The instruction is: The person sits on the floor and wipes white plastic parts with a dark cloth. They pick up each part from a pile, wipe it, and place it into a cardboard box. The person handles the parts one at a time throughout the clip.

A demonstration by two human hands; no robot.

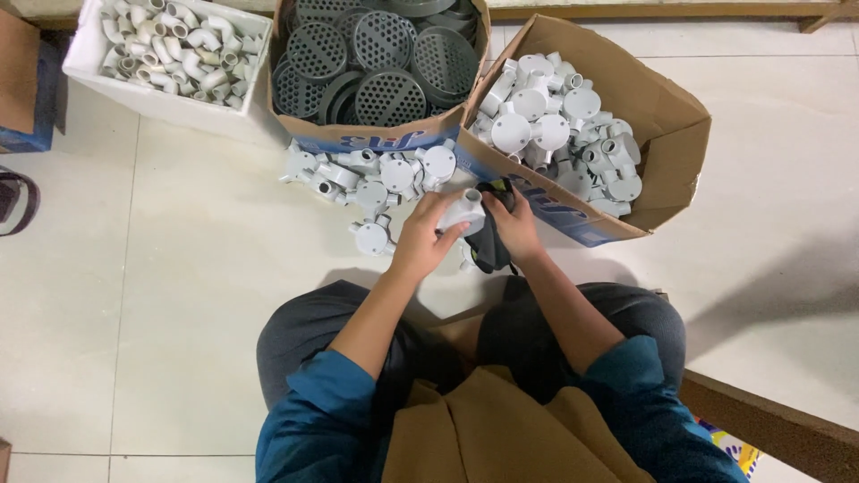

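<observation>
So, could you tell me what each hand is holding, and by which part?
The left hand grips a white junction box around its round body. The right hand holds a dark tool; where exactly cannot be told.

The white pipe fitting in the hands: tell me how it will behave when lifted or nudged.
The white pipe fitting looks like rigid moulded plastic, so it should stay stiff. The left hand holds it up easily with the right hand alongside, so it is probably light. Its round body with stubby outlets suggests it would rock rather than roll far.
</observation>
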